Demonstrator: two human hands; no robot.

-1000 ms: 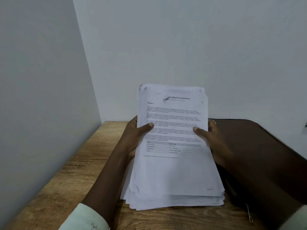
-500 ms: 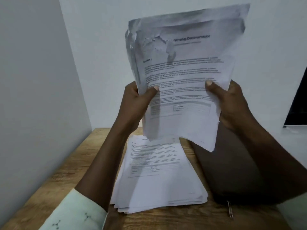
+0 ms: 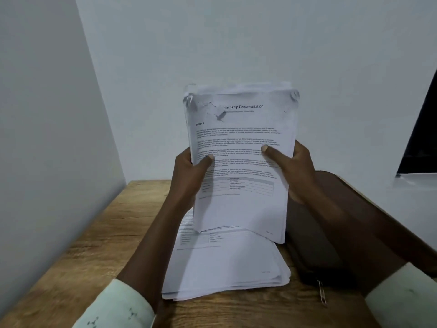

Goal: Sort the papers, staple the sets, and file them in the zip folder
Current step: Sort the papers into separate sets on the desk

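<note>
Both hands (image 3: 189, 176) (image 3: 295, 171) pinch a paper sheaf (image 3: 241, 147) above a wooden table (image 3: 99, 237) in a white-walled corner

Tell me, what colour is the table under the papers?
Light brown wood grain, seen in the head view: the table under the papers.

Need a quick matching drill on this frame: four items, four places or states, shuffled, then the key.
Items:
1. lifted bundle of papers
2. paper stack
3. dark zip folder
4. metal zip pull

States:
A. flat on the wooden desk, partly hidden by the raised sheets
B. at the folder's near edge
C. held upright by left hand and right hand
D. right of the stack, under the right forearm

Pairs: 1-C, 2-A, 3-D, 4-B
</note>
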